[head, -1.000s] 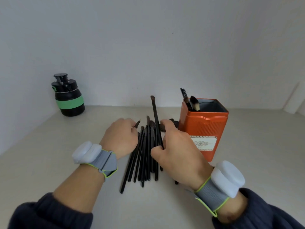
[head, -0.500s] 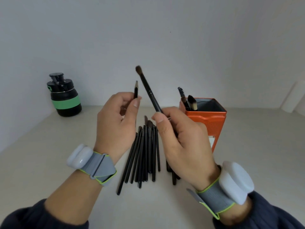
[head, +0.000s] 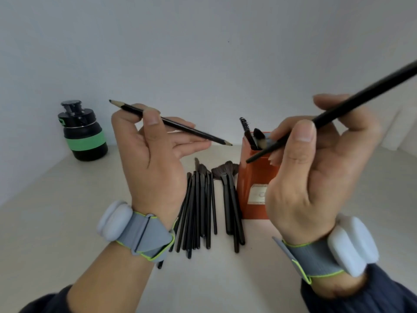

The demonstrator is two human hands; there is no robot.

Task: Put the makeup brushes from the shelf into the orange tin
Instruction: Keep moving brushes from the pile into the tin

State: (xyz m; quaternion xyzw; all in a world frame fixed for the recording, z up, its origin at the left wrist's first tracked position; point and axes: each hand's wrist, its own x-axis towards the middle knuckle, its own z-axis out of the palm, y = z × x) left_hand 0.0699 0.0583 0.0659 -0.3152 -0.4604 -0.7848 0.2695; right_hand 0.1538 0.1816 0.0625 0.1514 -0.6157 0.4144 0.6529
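My left hand [head: 155, 159] holds a thin black pencil [head: 198, 132] level, its points to the left and right, raised above the shelf. My right hand [head: 313, 168] grips a long black brush [head: 352, 102], tilted, with its lower end just above the orange tin [head: 250, 188]; its upper end runs out of frame at the right. The tin stands upright, partly hidden by my right hand, with a spoolie [head: 246, 127] and a dark brush head [head: 259, 137] poking out. A row of several black brushes [head: 198, 206] lies on the shelf between my wrists, left of the tin.
A black bottle with a green band [head: 84, 132] stands at the back left by the wall. The pale shelf [head: 56, 211] is closed in by white walls behind and to the left. A white object [head: 392, 132] sits at the far right.
Both hands have risen and spread apart. The left has turned the pencil from upright to level. The right has swung its brush so the handle end now points down at the tin.
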